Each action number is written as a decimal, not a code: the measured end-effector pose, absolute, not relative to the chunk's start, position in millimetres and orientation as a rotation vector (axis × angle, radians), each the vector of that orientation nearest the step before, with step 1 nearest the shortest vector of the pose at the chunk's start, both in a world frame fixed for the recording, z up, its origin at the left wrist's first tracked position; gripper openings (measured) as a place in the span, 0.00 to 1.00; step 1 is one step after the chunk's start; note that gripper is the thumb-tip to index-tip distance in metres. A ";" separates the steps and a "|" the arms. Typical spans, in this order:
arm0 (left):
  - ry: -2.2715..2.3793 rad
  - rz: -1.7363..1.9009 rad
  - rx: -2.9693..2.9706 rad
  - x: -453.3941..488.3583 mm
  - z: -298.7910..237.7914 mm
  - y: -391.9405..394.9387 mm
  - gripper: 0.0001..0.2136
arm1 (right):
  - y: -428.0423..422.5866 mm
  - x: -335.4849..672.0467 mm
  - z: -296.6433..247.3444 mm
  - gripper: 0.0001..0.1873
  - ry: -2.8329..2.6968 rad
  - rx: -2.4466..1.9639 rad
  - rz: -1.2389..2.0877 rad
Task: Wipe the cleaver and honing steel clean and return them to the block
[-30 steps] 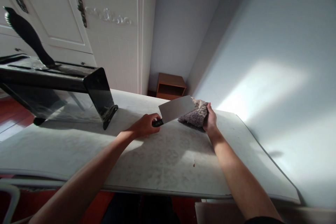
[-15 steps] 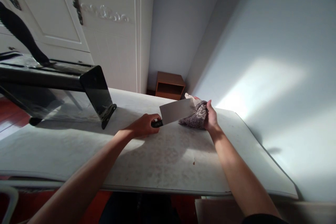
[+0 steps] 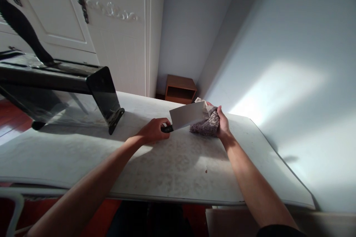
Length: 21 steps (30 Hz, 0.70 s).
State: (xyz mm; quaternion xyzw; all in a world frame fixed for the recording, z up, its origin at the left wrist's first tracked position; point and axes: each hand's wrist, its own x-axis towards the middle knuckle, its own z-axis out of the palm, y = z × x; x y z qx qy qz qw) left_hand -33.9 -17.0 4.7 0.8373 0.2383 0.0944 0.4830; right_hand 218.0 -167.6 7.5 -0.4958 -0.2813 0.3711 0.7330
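Cleaver (image 3: 185, 116): broad grey blade (image 3: 182, 117), black handle (image 3: 167, 129) clasped in left grip (image 3: 154, 130); right grip (image 3: 223, 124) clutching mottled cloth (image 3: 205, 126).

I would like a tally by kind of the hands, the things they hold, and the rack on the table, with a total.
Hands: 2 (left hand, right hand)
Held cleaver: 1
Held cloth: 1
Black rack: 1
Total: 5

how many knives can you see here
2: one knife in the left hand, and a second knife in the black rack at the left, its handle sticking up. More may be hidden inside the rack.
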 end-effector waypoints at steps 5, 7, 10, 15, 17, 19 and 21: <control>0.674 0.266 1.951 -33.2 5.9 -17.7 0.14 | -166.0 217.8 6.3 0.36 -0.594 -1.095 0.848; 0.681 0.286 1.941 -32.6 3.8 -17.1 0.14 | -165.6 217.3 6.5 0.36 -0.590 -1.079 0.863; 0.671 0.312 1.949 -31.1 -0.9 -16.9 0.14 | -164.8 215.0 7.1 0.34 -0.576 -1.041 0.881; 0.691 0.385 1.988 -29.0 -2.3 -24.7 0.12 | -160.1 201.2 5.6 0.25 -0.526 -0.972 0.882; 0.688 0.416 2.039 -28.5 -0.9 -29.7 0.09 | -157.5 191.0 4.3 0.21 -0.534 -0.969 0.865; 0.658 0.456 2.105 -27.9 -0.2 -34.6 0.07 | -155.4 178.4 3.7 0.17 -0.564 -0.980 0.838; 0.625 0.501 2.159 -27.0 -1.0 -38.8 0.07 | -154.2 164.8 4.3 0.14 -0.591 -0.999 0.834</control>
